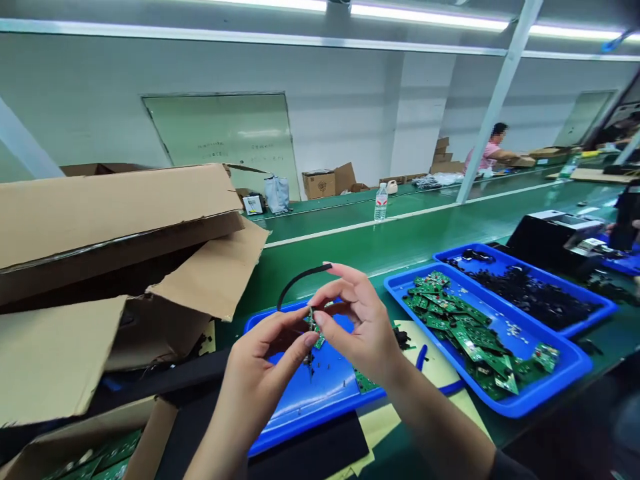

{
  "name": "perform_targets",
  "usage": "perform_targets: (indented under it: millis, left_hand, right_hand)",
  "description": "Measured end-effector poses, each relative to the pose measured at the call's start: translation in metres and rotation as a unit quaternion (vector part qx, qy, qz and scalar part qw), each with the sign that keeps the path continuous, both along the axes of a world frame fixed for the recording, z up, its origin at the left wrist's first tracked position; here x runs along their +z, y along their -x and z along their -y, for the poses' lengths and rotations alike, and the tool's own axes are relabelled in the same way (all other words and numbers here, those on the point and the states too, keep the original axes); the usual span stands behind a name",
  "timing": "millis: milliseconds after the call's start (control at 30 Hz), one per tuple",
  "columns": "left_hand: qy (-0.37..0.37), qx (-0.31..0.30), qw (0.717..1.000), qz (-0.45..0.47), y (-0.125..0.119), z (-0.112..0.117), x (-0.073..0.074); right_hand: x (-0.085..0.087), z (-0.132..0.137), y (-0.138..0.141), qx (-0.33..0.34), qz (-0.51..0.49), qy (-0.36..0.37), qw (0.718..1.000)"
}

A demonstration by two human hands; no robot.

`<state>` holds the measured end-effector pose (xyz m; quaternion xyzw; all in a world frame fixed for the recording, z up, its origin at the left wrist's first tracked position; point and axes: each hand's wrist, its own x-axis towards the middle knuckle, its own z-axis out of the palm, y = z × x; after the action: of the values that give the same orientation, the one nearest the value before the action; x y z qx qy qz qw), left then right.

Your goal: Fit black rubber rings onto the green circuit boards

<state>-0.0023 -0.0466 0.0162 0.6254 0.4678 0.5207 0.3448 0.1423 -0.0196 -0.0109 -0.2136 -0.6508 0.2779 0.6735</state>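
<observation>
Two hands: left hand [260, 360] and right hand [360, 320] meet above the near tray [320, 400] on the tabletop [390, 247].
Board: small green board [314, 323], held in the air between both hands' fingertips.
Left grip: thumb and forefinger closed on the board's lower part.
Right grip: thumb and forefinger clamped on the board's upper part.
Cable: black cable [300, 277] arcs over the hands, one end by the right fingertips.
Middle tray [525, 393]: heaped green boards, right of the hands.
Far tray [590, 313]: black parts.
Box [100, 220]: open cardboard, on the left.
</observation>
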Motion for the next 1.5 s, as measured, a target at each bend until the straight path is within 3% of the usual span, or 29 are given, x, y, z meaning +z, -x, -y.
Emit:
perform_targets:
  millis: [100,333,467,567,633,733,767,867,967,1033,1200,1333,1433,1500]
  left_hand:
    - [0.002,0.002,1.0,-0.03,0.006,-0.005,0.0]
    - [0.01,-0.136,0.979,-0.148,0.03,-0.012,-0.002]
    - [-0.03,-0.166,0.968,-0.187,0.038,-0.013,0.0]
    - [-0.071,-0.165,0.962,-0.207,0.04,-0.012,0.0]
    - [-0.085,-0.158,0.955,-0.235,0.043,-0.011,-0.004]
    - [-0.09,-0.154,0.941,-0.288,0.05,-0.011,-0.014]
    - [-0.091,-0.153,0.935,-0.305,0.052,-0.011,-0.018]
    - [-0.107,-0.147,0.921,-0.346,0.054,-0.011,-0.023]
    - [-0.126,-0.152,0.914,-0.353,0.049,-0.007,-0.016]
    - [-0.133,-0.161,0.913,-0.351,0.044,-0.003,-0.007]
    - [-0.125,-0.187,0.899,-0.375,0.041,0.005,0.005]
    - [-0.116,-0.194,0.896,-0.382,0.045,0.007,0.002]
    - [-0.108,-0.191,0.898,-0.382,0.047,0.007,0.001]
    - [-0.095,-0.191,0.895,-0.391,0.048,0.007,0.002]
  right_hand:
    - [0.001,-0.003,0.0,-0.031,0.039,-0.056,0.997]
    - [0.012,0.0,-0.015,-0.067,0.086,-0.1,0.989]
    - [0.026,0.013,-0.048,-0.223,-0.03,-0.075,0.971]
    - [0.035,0.017,-0.092,-0.361,-0.108,-0.091,0.922]
    - [0.031,0.014,-0.127,-0.431,-0.109,-0.096,0.891]
    - [0.004,0.007,-0.174,-0.494,-0.033,0.026,0.868]
    - [-0.01,0.005,-0.187,-0.507,0.001,0.098,0.856]
    - [-0.059,0.005,-0.214,-0.518,0.039,0.179,0.835]
    - [-0.098,0.007,-0.232,-0.534,0.079,0.244,0.806]
    - [-0.112,0.008,-0.24,-0.545,0.108,0.279,0.783]
    - [-0.115,0.007,-0.243,-0.566,0.167,0.31,0.745]
    - [-0.11,0.002,-0.213,-0.507,0.218,0.275,0.787]
    - [-0.114,-0.002,-0.169,-0.406,0.295,0.247,0.829]
    - [-0.119,-0.004,-0.136,-0.342,0.36,0.241,0.834]
